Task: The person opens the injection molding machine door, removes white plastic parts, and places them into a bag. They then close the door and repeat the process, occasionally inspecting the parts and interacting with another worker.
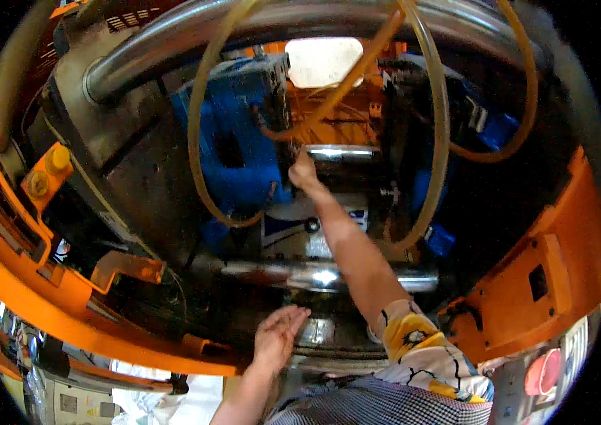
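Observation:
My right arm stretches deep into an orange-framed machine, between two mold halves. My right hand [303, 172] is at the inner face of the blue mold half [233, 134] on the left; its fingers are too dark and small to make out, so any hold is hidden. My left hand [278, 336] hangs near the machine's front edge with its fingers stretched out and nothing in them. It is just in front of the lower polished steel bar [315, 275]. The dark right mold half [414, 127] stands apart from the left one.
Amber hoses [438, 106] loop down in front of the molds. A thick steel bar [173, 49] crosses overhead. An orange guard [534, 283] stands at right, and an orange door frame [102, 333] with a yellow knob [58, 156] at left. A pink basin [543, 372] is at lower right.

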A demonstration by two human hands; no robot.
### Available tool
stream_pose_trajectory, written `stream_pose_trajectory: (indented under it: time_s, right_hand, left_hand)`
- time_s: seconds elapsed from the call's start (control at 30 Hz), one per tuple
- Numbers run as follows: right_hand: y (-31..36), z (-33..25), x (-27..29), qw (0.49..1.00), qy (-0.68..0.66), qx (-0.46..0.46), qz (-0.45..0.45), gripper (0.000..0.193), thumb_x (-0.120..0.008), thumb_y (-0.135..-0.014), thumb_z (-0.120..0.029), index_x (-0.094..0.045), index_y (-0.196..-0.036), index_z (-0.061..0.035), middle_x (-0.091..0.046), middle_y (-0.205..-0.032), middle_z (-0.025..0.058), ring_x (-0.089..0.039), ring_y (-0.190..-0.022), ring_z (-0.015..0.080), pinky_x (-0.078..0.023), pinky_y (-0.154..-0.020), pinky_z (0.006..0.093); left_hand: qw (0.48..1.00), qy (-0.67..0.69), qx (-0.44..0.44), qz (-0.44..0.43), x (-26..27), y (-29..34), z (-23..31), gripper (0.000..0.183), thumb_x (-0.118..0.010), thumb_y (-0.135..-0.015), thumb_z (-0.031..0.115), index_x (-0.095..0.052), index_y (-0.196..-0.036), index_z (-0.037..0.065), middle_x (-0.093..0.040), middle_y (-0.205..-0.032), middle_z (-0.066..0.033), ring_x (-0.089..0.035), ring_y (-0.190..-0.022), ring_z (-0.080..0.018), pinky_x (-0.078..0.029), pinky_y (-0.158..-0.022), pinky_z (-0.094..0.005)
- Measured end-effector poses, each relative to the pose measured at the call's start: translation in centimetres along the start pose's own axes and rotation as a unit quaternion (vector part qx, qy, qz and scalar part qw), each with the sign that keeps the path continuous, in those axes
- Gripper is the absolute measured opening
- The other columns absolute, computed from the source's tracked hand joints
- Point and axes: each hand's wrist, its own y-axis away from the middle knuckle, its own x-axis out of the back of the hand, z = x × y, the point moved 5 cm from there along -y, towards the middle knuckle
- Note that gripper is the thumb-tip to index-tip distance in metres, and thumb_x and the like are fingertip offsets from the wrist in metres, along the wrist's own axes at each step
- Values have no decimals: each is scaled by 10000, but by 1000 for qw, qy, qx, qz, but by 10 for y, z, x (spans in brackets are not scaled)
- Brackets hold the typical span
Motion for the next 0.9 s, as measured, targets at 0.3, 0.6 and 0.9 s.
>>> stream_pose_trajectory:
  time_s: [0.3,0.6,0.9]
  right_hand:
    - [185,-126,100,944,-123,156,-263,314,-634,-765,-145,-600,-1038,5,-614,-1033,165,-598,-957,257,-460,-829,328]
    - [268,-118,114,923,-2,272,-271,187,-653,-689,-116,-674,-853,-29,-650,-872,117,-615,-801,283,-496,-710,328]
    - [228,-121,121,936,-146,296,-125,56,-620,-750,-40,-639,-791,-7,-605,-771,119,-598,-733,264,-480,-642,328]
  left_hand:
    - [999,-42,-9,-13,-19,-18,29,316,-432,-934,259,-495,-1007,-42,-590,-969,-193,-613,-819,-238,-533,-714,-297]
    - [999,-4,25,-44,-36,-17,10,286,-441,-931,257,-493,-1021,-9,-592,-952,-121,-599,-839,-195,-523,-702,-303]
    - [1000,1,-15,-4,-35,-12,26,391,-413,-941,220,-416,-1121,-126,-492,-1157,-269,-531,-1058,-322,-460,-902,-396]
